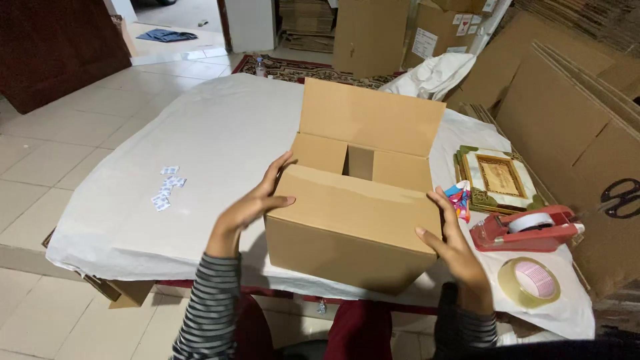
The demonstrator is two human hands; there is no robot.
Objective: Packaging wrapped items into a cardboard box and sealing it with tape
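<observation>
Both open palms, left hand [250, 207] and right hand [452, 248], are pressing the box [350, 230] sides, clasping nothing; it is probably overhanging the table [220, 133] edge and could tip.

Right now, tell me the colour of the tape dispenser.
Red tape dispenser, clearest in the head view.

Soft, even indoor light fills the scene, moderately bright and without hard glare. The white cloth-covered tabletop [220, 133] reflects it smoothly, and the pale floor tiles [53, 153] show a faint sheen. A soft shadow falls beneath the plain brown cardboard box [353, 227] along the near edge. Focus is fairly sharp throughout. Wide-angle distortion bends lines toward the frame edges, and the lower corners look dimmer.
</observation>
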